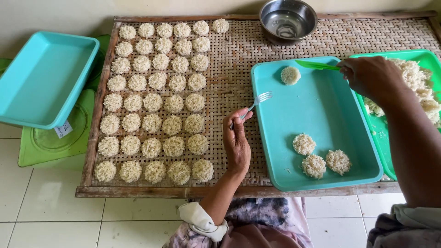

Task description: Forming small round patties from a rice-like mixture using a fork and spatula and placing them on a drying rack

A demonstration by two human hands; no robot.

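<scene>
A: Which step did the figure show?

B: Shaping, by judgement. The left hand (236,140) pinched a metal fork (258,100) above the woven mat (239,69); the right hand (370,76) was closed on a green spatula (317,65) beside one noodle round (290,75) in the teal tray (321,115).

A: And the next move?

B: It likely called for lifting that round onto the mat, beside the rows of rounds (156,98).

A: Materials?

B: Rounds pale, stringy, rough; three more (321,158) lay near the tray's front. Loose noodles (418,87) filled a green tray (425,57). Steel bowl (288,20) smooth, shiny.
</scene>
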